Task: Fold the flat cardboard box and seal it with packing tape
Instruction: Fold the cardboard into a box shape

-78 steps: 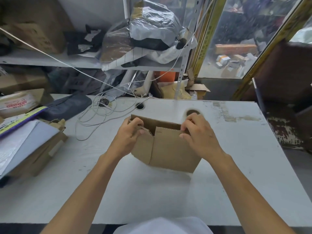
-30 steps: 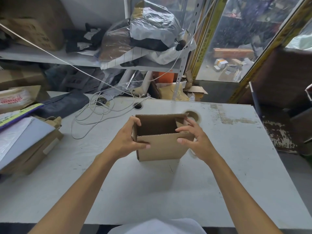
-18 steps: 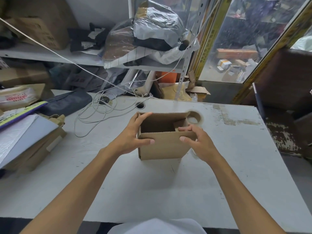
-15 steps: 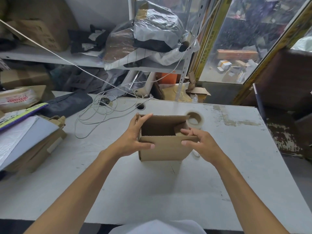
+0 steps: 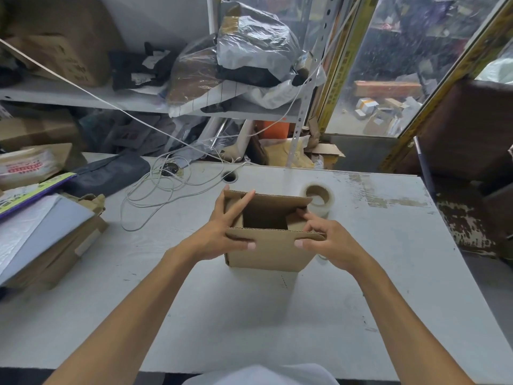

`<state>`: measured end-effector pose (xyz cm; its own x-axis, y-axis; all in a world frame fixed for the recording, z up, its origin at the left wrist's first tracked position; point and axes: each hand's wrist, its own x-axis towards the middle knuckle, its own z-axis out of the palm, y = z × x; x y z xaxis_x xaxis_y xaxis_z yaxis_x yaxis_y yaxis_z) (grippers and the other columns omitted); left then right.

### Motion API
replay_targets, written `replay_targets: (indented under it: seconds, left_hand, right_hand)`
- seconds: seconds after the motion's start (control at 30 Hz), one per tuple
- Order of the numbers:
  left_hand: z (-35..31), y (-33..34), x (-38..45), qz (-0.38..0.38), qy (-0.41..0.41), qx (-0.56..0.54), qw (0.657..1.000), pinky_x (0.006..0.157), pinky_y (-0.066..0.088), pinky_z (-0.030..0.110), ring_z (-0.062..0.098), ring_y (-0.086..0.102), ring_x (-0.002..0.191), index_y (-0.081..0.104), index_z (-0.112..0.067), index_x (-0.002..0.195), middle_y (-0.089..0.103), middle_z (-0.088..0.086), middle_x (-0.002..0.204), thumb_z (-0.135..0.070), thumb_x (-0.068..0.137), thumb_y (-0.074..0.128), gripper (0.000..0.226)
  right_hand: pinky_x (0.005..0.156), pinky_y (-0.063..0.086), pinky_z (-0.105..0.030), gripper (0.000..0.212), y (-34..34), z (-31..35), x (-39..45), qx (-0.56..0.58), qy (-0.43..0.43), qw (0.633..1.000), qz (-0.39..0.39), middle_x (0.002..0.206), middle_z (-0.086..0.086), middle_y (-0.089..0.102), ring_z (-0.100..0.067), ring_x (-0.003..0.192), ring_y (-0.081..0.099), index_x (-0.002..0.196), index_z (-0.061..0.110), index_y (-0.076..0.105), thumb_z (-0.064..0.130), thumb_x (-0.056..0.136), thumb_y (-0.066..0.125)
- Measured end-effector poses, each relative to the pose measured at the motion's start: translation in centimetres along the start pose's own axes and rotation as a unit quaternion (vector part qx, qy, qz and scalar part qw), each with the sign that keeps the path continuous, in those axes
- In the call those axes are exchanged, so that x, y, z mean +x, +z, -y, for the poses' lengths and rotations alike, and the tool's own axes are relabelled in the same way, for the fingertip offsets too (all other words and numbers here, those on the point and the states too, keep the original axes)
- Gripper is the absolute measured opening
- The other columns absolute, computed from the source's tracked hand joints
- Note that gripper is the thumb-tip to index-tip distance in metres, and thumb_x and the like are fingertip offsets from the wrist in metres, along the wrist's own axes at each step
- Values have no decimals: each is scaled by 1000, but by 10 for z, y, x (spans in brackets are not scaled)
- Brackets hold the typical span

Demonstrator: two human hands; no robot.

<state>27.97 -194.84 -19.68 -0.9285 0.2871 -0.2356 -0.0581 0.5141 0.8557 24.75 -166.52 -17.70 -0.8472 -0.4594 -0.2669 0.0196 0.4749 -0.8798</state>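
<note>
White scuffed table [image 5: 249, 315], cluttered shelving behind. Open-topped brown cardboard box [image 5: 270, 252] stands between hands: left hand [image 5: 219, 234] and right hand [image 5: 330, 240] pinch its near wall.

left hand [image 5: 222, 232] – thumb pinching, fingers straight | right hand [image 5: 330, 240] – fingers curled, pinching | forearms converge
</note>
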Motion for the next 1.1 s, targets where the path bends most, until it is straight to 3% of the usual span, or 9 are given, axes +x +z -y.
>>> replay_targets:
  seconds: [0.2, 0.3, 0.43, 0.53, 0.63, 0.77, 0.93, 1.0, 1.1]
  left_hand:
    - [22, 8, -2, -19, 40, -24, 999, 118, 35, 39, -2, 13, 149, 38, -70, 135, -25, -31, 155, -48, 86, 72, 63]
    - [26, 11, -2, -27, 56, -34, 997, 118, 33, 49, 19, 6, 155, 38, -81, 122, -17, -11, 166, -72, 77, 66, 53]
    - [21, 14, -7, -63, 71, -77, 993, 116, 38, 39, 5, 31, 147, 53, -69, 120, -8, -31, 162, -79, 77, 57, 45]
    - [12, 18, -8, -71, 47, -104, 991, 119, 31, 50, 20, 24, 152, 41, -87, 109, 8, 3, 168, -88, 74, 47, 36]
    - [12, 20, -10, -100, 41, -93, 990, 110, 40, 22, 2, 27, 147, 68, -51, 118, -8, -21, 164, -84, 77, 48, 57]
    - [17, 19, -8, -104, 49, -128, 985, 84, 43, 1, -39, 34, 112, 52, -5, 140, 11, -34, 157, -51, 89, 59, 69]
    - [17, 23, -5, -138, 54, -208, 967, 95, 47, 14, -16, 28, 140, 67, -37, 115, 12, -30, 158, -73, 64, 76, 63]
    - [23, 26, -2, -163, 38, -201, 965, 109, 43, 26, -1, 26, 147, 64, -45, 118, 16, -23, 162, -71, 61, 78, 64]
    - [25, 27, 0, -202, 42, -211, 956, 112, 44, 34, -8, 36, 140, 61, -42, 128, 32, -17, 159, -47, 68, 82, 64]
  right_hand:
    - [107, 38, -36, 21, 10, -11, 0, 20, -21, 999, -34, 153, 14, 39, -8, 142, 37, 85, 32, 76, 47, 72, 75]
    - [107, 40, -34, 16, 11, -12, 0, 38, -31, 998, -32, 151, 16, 41, -7, 139, 41, 89, 40, 77, 44, 74, 74]
    - [100, 45, -24, 13, 13, -13, -2, 50, -40, 997, -45, 149, 16, 46, -6, 133, 48, 97, 38, 76, 34, 87, 69]
    - [86, 49, -15, 23, 17, -13, -2, 73, -50, 994, -70, 144, 15, 52, 1, 120, 56, 98, 40, 70, 19, 96, 62]
    - [87, 50, -19, 24, 19, -16, 0, 97, -50, 990, -85, 144, 14, 52, 0, 118, 58, 95, 41, 71, 17, 95, 64]
    - [93, 51, -29, 17, 19, -26, 4, 97, -48, 989, -100, 138, 31, 49, -2, 120, 57, 96, 35, 74, 20, 91, 69]
    - [105, 46, -51, 19, 23, -33, 9, 96, -51, 984, -144, 144, 11, 47, -19, 130, 51, 101, 31, 71, 20, 86, 76]
    - [103, 49, -46, 10, 23, -35, 11, 93, -44, 982, -159, 148, 13, 41, -16, 131, 47, 92, 19, 70, 19, 84, 77]
    - [103, 45, -34, 27, 22, -39, 14, 71, -32, 982, -169, 150, 13, 38, -8, 130, 43, 95, 3, 58, 16, 82, 79]
